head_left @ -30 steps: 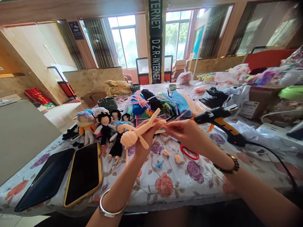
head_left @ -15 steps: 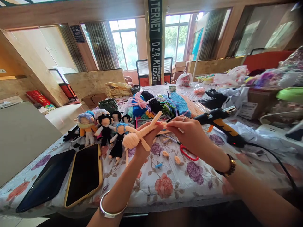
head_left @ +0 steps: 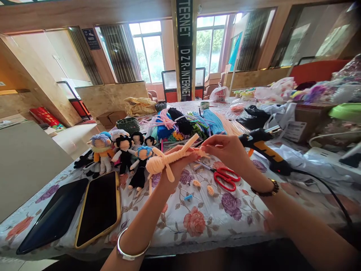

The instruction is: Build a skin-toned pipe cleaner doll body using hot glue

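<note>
A peach fuzzy doll body [head_left: 156, 164], with a round head, two arms and two legs, lies in my left hand [head_left: 175, 165], whose fingers wrap round its torso. My right hand [head_left: 229, 149] pinches the end of the doll's lower leg, just right of my left fingertips. Red-handled scissors [head_left: 226, 178] lie on the flowered cloth below my right hand. Two small peach coils [head_left: 210, 190] and a short blue piece [head_left: 188, 197] rest nearer the front.
Finished dolls [head_left: 123, 152] sit at the left, behind a yellow-cased phone [head_left: 98, 210] and a dark tablet-like slab [head_left: 53, 214]. Bundles of coloured fuzzy stems [head_left: 213, 122] lie behind my hands. A black-and-orange glue gun [head_left: 265, 148] with a cable stands at the right.
My right hand has shifted slightly right, uncovering more of the doll's leg end and the scissors. My left hand still holds the doll, which has moved little.
</note>
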`<act>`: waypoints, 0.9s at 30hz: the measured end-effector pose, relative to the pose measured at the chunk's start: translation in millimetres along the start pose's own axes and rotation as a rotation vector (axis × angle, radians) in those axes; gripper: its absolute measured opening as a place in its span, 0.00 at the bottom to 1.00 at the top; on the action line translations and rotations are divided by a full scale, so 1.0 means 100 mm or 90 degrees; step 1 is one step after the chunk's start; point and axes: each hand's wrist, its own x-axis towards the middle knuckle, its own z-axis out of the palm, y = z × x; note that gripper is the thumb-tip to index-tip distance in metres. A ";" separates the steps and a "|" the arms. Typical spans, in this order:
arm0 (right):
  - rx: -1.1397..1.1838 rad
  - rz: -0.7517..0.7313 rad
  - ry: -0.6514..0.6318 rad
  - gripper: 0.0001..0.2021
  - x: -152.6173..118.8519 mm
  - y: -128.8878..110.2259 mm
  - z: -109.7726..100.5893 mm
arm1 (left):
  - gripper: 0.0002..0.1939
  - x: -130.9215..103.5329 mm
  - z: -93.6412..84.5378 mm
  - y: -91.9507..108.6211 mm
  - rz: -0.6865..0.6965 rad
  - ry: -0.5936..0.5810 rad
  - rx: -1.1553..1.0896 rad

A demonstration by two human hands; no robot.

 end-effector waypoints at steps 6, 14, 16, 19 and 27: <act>0.106 0.066 -0.136 0.15 -0.01 0.11 0.09 | 0.09 0.04 0.00 0.03 0.020 0.041 -0.037; 0.034 0.100 -0.146 0.21 -0.10 -0.03 0.19 | 0.06 0.04 -0.02 0.01 0.117 0.083 0.047; 0.041 0.099 -0.150 0.20 -0.10 -0.06 0.20 | 0.06 0.03 -0.02 0.01 0.131 0.087 0.059; 0.064 0.113 -0.165 0.20 -0.11 -0.08 0.20 | 0.07 0.03 -0.02 0.02 0.142 0.089 0.061; 0.085 0.076 -0.172 0.18 -0.14 -0.10 0.13 | 0.06 0.02 0.00 0.05 0.153 0.082 0.070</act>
